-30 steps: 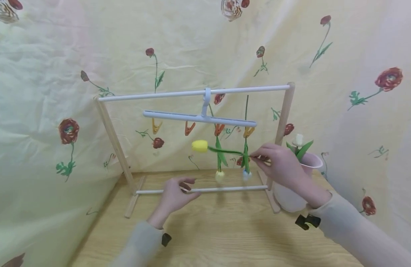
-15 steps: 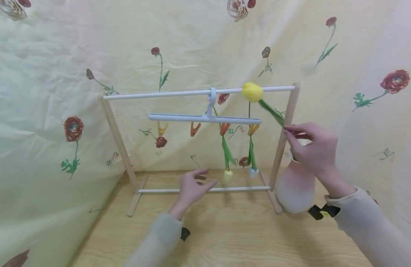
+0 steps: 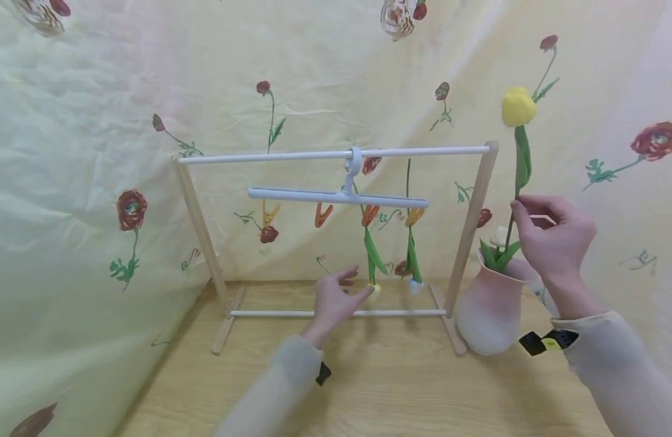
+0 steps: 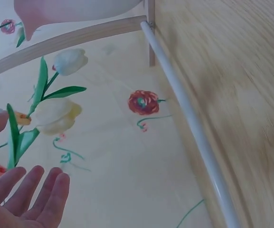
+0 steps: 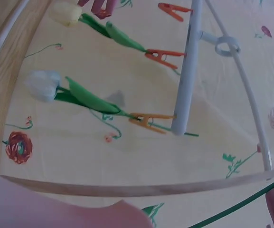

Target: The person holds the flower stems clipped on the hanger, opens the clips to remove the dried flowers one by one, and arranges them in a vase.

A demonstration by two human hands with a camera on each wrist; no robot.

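Observation:
My right hand [image 3: 560, 237] pinches the stem of a yellow tulip [image 3: 518, 108], which stands bloom up with its lower stem over the mouth of a pink and white vase [image 3: 488, 309]. A white tulip [image 3: 501, 235] with green leaves sits in that vase. Fingers spread and holding nothing, my left hand [image 3: 336, 300] is beside a pale yellow tulip [image 4: 56, 116] that hangs bloom down. A pale blue-white tulip [image 5: 42, 85] hangs likewise to its right. Orange clips [image 5: 163, 58] on a light blue hanger [image 3: 336, 198] grip both hanging stems.
The hanger hooks over the white top rod [image 3: 259, 158] of a wooden-legged rack [image 3: 472, 224]. Two more clips [image 3: 323, 215] hang at its left with nothing in them. A lower white rod [image 3: 401, 313] spans the rack above the wooden table [image 3: 379, 388]. Flowered cloth surrounds it.
My right hand has carried the yellow tulip from in front of the hanger rightward to above the vase, turning it from lying sideways to upright. My left hand has drifted right.

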